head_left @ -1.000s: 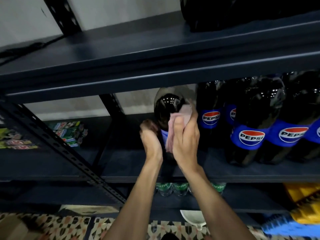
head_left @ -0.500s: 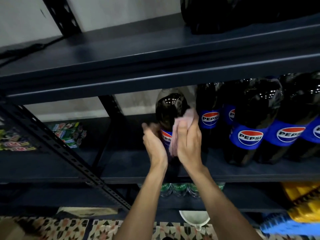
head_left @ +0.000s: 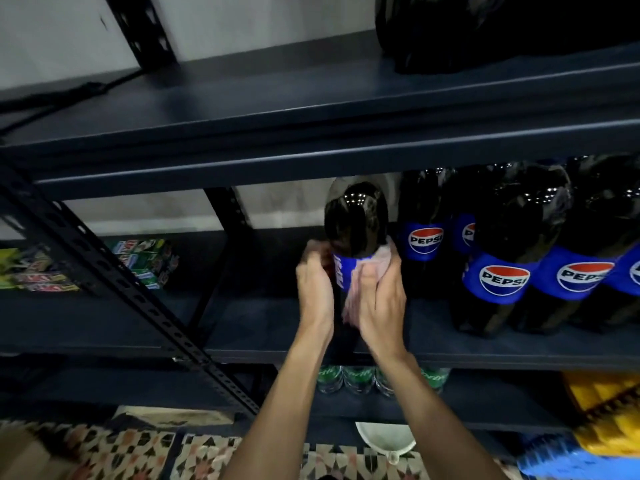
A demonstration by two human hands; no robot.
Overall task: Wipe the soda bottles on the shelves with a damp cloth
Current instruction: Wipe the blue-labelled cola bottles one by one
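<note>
A large dark Pepsi bottle (head_left: 355,223) with a blue label stands at the front of the middle shelf (head_left: 242,327). My left hand (head_left: 315,289) grips its left side at label height. My right hand (head_left: 379,303) presses a pink cloth (head_left: 360,282) against the label on the bottle's right side. The lower half of the bottle is hidden behind my hands. Several more Pepsi bottles (head_left: 505,258) stand in rows to the right on the same shelf.
Dark bottles (head_left: 433,32) sit on the top shelf. Small green and yellow boxes (head_left: 145,261) lie at the left of the middle shelf. Green-capped bottles (head_left: 349,377) stand on the lower shelf. A white bowl (head_left: 384,439), a yellow crate (head_left: 602,403) and patterned floor tiles lie below.
My right hand has slid the pink cloth down from the bottle's dark upper body to its blue label. My left hand has turned the bottle slightly and stays on its left side.
</note>
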